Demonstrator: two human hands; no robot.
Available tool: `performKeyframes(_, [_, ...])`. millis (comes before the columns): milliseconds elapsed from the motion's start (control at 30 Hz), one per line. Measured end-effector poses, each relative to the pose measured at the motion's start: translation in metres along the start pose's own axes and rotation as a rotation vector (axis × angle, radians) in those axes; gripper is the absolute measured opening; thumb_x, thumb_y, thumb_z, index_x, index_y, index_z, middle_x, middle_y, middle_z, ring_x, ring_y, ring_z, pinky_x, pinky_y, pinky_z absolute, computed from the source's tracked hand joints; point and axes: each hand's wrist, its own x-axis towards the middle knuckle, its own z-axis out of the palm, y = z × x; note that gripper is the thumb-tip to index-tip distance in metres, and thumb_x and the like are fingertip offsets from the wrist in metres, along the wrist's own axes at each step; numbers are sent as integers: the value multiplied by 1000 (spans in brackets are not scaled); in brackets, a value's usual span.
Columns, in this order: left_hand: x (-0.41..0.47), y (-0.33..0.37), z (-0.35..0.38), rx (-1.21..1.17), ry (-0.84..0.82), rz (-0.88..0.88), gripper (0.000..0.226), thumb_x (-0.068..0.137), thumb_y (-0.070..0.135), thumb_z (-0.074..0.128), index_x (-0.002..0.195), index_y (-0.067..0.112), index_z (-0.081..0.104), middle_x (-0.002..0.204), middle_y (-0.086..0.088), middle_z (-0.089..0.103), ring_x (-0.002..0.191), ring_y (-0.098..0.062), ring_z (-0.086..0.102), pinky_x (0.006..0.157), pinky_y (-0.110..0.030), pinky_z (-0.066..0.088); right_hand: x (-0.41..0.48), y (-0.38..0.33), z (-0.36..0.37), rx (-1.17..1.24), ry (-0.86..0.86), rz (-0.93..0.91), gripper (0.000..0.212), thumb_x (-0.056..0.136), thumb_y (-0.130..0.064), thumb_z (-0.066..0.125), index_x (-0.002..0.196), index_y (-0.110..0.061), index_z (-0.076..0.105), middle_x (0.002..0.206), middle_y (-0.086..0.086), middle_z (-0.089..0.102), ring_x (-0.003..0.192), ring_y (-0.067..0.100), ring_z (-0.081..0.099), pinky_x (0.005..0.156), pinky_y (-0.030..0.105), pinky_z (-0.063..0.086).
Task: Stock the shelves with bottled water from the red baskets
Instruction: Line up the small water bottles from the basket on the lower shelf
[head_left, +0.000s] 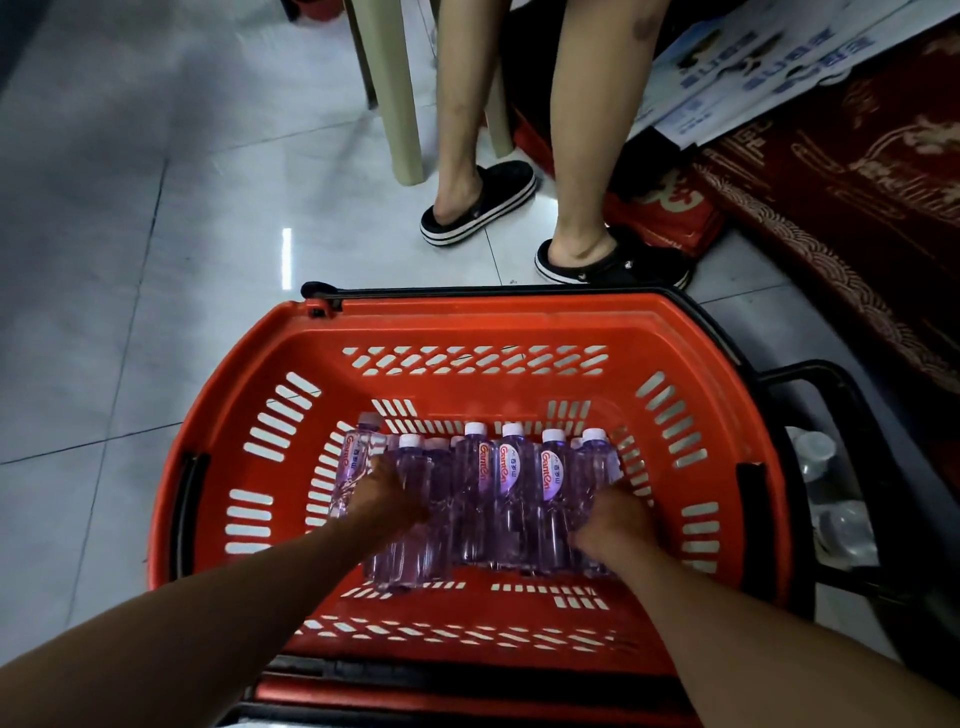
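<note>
The bottles (470, 499) bear labels (551, 470) reading "GanTen" (smaller characters beside it unreadable).

Black slippers (483, 205), beige chair leg (406, 104), red rug (857, 218)

I'm getting dim, bluish light overall. There's a hard white glare streak on the floor (287, 257) beyond the left hand (387, 496). The bottles (511, 483) between it and the right hand (615, 519) look soft, and the one left of the left hand is smeared most. Corners go dark, and tile lines bow near the edges.
</note>
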Motion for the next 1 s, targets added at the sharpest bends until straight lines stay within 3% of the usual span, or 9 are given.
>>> performKeyframes(133, [-5,0,-9,-112,-89,-44,30,78,2,76,88,21,56,86,-3,63,70,-12,61,50,-22,49,0,2,1,101,-1,-1,26,89,-24,70,106,-10,58,87,-1,60,68,11,57,47,21,37])
performKeyframes(267, [-9,5,-15,-267,-208,-76,36,79,4,76,89,27,50,97,-4,61,98,-26,62,80,-48,56,9,5,-1,236,-11,43,53,88,-21,70,133,-7,45,87,2,63,63,12,61,42,22,41])
performKeyframes(333, [-9,6,-8,-315,-260,-93,36,78,4,76,102,22,58,107,-10,66,105,-30,64,88,-56,54,10,3,-6,315,-82,48,37,89,-13,67,123,-7,53,87,5,64,67,14,62,46,23,45])
performKeyframes(467, [-16,20,10,-399,-306,-40,50,78,6,76,124,15,58,113,-14,69,102,-30,68,83,-51,58,1,-4,-23,701,-353,86,20,85,2,66,104,-2,62,98,15,68,86,29,67,78,40,57])
performKeyframes(567, [-22,34,13,-518,-301,-9,55,76,6,77,126,12,56,112,-16,70,103,-35,68,88,-54,55,-11,-12,-36,862,-434,-53,32,80,7,69,109,-5,64,96,14,72,87,29,69,75,40,57])
performKeyframes(667, [-29,48,7,-608,-321,76,56,76,9,78,127,13,57,109,-13,73,99,-32,70,80,-48,58,-25,-14,-50,881,-471,-197,51,70,5,78,115,-14,64,104,7,74,103,26,67,97,48,50])
performKeyframes(800, [-52,79,-4,-672,-373,220,40,84,4,69,123,7,61,113,-15,71,93,-24,67,71,-36,53,-45,-10,-76,966,-511,-317,85,31,-16,98,110,-17,66,111,5,73,112,25,64,108,52,40])
performKeyframes(900, [-76,105,-11,-687,-393,331,36,84,1,67,119,10,64,113,-13,71,98,-21,67,88,-46,50,-74,-2,-107,1041,-480,-380,44,68,6,81,102,-12,60,101,7,72,100,21,65,98,44,48])
performKeyframes(1000, [-103,133,-15,-736,-412,436,19,80,-1,68,91,14,70,93,-8,73,84,-21,70,70,-40,57,-96,11,-138,1081,-429,-480,74,58,4,87,124,-13,56,101,1,76,106,21,66,105,49,44])
